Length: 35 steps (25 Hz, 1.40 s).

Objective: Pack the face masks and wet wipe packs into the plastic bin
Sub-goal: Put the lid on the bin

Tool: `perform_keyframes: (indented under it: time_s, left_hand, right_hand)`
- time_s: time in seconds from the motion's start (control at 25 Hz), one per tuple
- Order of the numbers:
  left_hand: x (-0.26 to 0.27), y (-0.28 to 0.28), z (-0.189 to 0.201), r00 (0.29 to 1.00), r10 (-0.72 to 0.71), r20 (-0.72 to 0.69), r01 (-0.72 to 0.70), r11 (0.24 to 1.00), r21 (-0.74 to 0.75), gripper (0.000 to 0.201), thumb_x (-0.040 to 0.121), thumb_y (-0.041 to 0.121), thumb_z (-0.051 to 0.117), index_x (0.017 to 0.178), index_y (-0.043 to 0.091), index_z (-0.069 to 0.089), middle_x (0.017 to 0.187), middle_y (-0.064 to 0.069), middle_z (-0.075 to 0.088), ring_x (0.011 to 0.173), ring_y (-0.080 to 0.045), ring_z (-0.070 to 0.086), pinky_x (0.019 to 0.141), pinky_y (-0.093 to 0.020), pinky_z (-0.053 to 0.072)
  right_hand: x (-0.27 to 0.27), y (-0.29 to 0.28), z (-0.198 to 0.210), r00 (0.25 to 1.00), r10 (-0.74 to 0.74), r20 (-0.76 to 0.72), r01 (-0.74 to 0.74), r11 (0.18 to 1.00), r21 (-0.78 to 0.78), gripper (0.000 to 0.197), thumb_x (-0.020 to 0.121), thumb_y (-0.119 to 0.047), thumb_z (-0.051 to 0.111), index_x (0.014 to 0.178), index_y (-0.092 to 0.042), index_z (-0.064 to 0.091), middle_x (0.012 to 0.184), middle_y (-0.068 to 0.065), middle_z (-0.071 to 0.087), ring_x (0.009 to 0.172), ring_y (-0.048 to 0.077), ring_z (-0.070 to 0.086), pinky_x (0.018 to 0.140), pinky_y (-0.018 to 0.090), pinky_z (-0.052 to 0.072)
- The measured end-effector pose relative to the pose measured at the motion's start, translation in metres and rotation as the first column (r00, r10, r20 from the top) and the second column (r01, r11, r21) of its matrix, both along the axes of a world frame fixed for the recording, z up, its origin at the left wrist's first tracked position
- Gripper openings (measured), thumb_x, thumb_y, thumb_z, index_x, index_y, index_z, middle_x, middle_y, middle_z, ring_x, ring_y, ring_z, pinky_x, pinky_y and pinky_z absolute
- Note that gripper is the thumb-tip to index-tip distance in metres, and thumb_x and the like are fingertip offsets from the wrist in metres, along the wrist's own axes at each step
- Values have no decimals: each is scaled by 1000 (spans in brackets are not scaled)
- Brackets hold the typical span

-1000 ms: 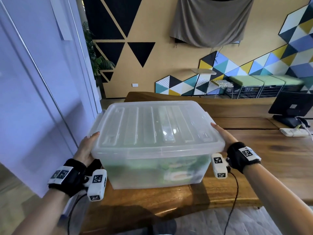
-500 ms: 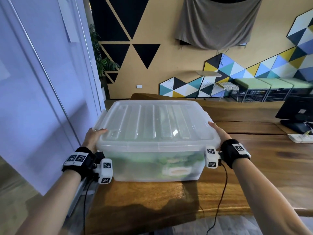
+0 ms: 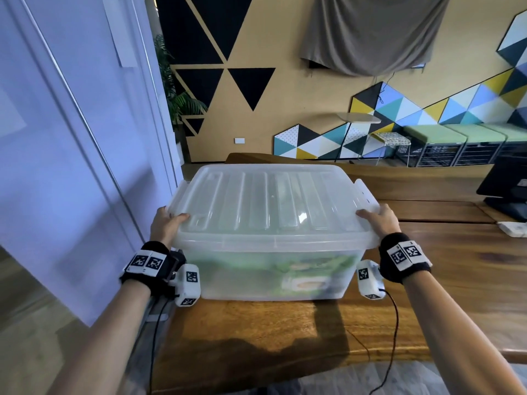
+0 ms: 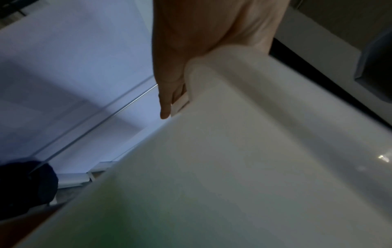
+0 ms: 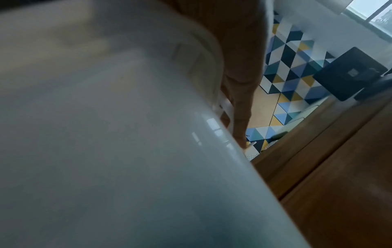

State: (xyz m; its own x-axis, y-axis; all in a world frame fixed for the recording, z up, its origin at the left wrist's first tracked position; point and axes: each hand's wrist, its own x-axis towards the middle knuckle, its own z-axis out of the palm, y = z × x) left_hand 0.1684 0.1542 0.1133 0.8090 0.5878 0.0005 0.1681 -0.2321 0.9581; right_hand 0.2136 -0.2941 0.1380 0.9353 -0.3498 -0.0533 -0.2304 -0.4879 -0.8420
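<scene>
Packing looks all but finished: green-printed packs (image 3: 302,276), likely the wet wipes, show through the frosted wall of the plastic bin (image 3: 271,269), and its ribbed lid (image 3: 268,201) sits on top; whether it is latched cannot be told, and no face masks can be made out. The bin stands at the near corner of the wooden table (image 3: 445,292), between both hands. The left hand (image 3: 166,225) grips the lid's left rim, thumb on top; the right hand (image 3: 379,219) grips the right rim the same way, fingers curled under the edge.
</scene>
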Motion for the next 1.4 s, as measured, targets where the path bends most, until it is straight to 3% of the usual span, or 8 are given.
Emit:
perform_keyframes:
  time_s: [0.44,0.52,0.6,0.72,0.8,0.96,1.2,1.4]
  left_hand:
    - [-15,-18,27,982,-100,-159,168,844,509,44,94,20,54,130,-3,44,129,-26,53,119,-40,50,94,-40,40]
    - [-27,-30,27,948,-216,-232,316,709,631,67,95,42,45,149,12,20,156,-13,20,143,-34,20,113,-49,18]
    - [-42,-48,19,856,-356,-375,508,451,733,79,83,74,23,149,35,4,154,7,-5,146,-20,-4,114,-51,-3]
    - [-57,-63,2,837,-304,-456,507,115,854,82,77,83,5,144,41,28,151,-2,31,141,-24,30,105,-67,21]
    - [-53,-62,-2,848,-277,-451,493,106,863,76,83,78,10,137,36,44,136,-8,55,127,-28,51,94,-66,39]
    - [-34,-61,3,832,-259,-490,532,126,837,77,83,78,9,135,36,48,133,-8,58,124,-29,54,92,-63,43]
    - [7,-62,7,855,-284,-435,498,209,842,103,62,89,-12,144,42,28,153,-5,32,142,-24,26,111,-56,22]
    - [25,-61,15,843,-265,-469,524,208,826,119,48,91,-23,147,40,21,156,-5,23,144,-24,19,112,-54,23]
  right_hand:
    - [-5,13,8,991,130,-20,-129,933,-336,49,96,-26,46,132,5,37,137,28,42,126,41,39,100,41,35]
    - [-24,23,2,965,255,-52,-245,821,-516,62,96,-51,31,145,-13,27,153,15,22,140,35,21,113,49,20]
    - [-52,29,-9,911,389,-136,-364,605,-708,76,83,-73,8,146,-33,23,157,1,15,145,26,9,114,53,7]
    - [-72,30,-24,870,484,-91,-338,451,-826,89,72,-83,1,139,-37,38,148,2,37,140,28,27,108,64,11]
    - [-65,29,-27,868,493,-54,-324,482,-814,87,75,-83,7,132,-33,50,138,5,51,132,32,38,103,69,19]
    - [-41,35,-25,866,498,-51,-331,494,-804,96,68,-88,0,134,-35,46,142,3,45,136,30,32,106,66,12]
    - [2,44,-16,877,475,-72,-345,518,-783,113,51,-93,-14,138,-41,35,150,-2,33,141,24,19,112,60,6]
    - [15,51,-9,885,457,-86,-353,540,-764,118,46,-94,-16,138,-41,35,150,-2,32,142,24,18,112,59,3]
